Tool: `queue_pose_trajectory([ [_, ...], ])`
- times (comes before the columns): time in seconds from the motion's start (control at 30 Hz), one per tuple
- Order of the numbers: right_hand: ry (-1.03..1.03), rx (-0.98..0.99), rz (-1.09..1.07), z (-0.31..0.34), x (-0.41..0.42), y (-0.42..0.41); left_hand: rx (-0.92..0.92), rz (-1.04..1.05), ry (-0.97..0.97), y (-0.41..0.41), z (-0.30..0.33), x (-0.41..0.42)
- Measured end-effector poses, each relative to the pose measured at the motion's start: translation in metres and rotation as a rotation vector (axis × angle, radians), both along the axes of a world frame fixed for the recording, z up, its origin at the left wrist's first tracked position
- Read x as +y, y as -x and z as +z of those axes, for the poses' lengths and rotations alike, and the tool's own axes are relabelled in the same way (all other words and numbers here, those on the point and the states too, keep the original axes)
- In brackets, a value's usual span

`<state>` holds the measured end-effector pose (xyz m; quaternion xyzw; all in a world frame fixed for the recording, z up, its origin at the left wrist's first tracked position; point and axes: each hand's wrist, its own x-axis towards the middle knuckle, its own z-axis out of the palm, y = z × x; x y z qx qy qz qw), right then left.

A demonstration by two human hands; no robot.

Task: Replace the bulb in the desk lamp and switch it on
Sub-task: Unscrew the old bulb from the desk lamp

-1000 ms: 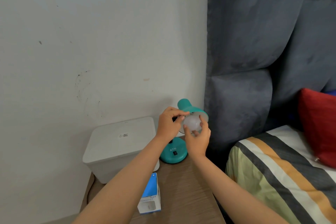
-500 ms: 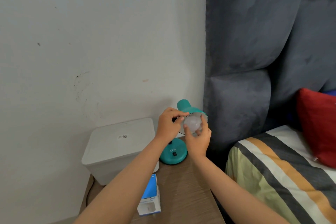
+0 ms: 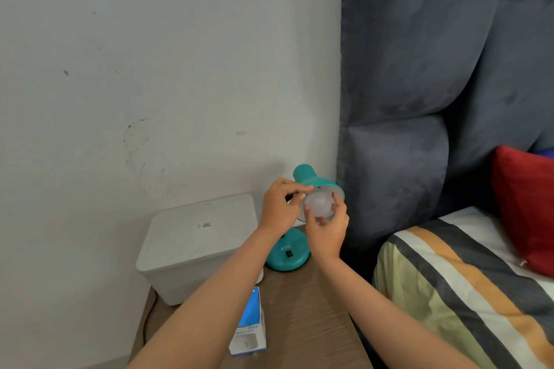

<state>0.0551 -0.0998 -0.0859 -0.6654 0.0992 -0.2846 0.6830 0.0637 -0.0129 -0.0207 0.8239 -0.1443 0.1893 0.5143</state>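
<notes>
A teal desk lamp stands at the back of a wooden bedside table, its shade tilted toward me and its round base carrying a black switch. A white frosted bulb sits in the mouth of the shade. My right hand grips the bulb from below, thumb and fingers around it. My left hand pinches the shade's left rim. A blue and white bulb box lies on the table near my left forearm.
A white lidded plastic box stands left of the lamp against the wall. A dark cable hangs behind the table's left edge. A grey padded headboard, a striped bed cover and a red pillow are to the right.
My right hand's fingers have shifted slightly around the bulb. My left hand stays on the shade's rim and the lamp has not moved.
</notes>
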Motion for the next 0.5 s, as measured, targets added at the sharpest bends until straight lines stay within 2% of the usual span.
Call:
queue_pose_trajectory([
  [0.3,0.088,-0.021,-0.007,-0.0058,0.0024,-0.002,-0.006,0.009,-0.016,0.0001,-0.0011,0.0008],
  [0.5,0.039,0.04,-0.019,-0.0052,0.0012,-0.0038,-0.017,0.006,-0.001,0.0012,-0.0009,0.0004],
])
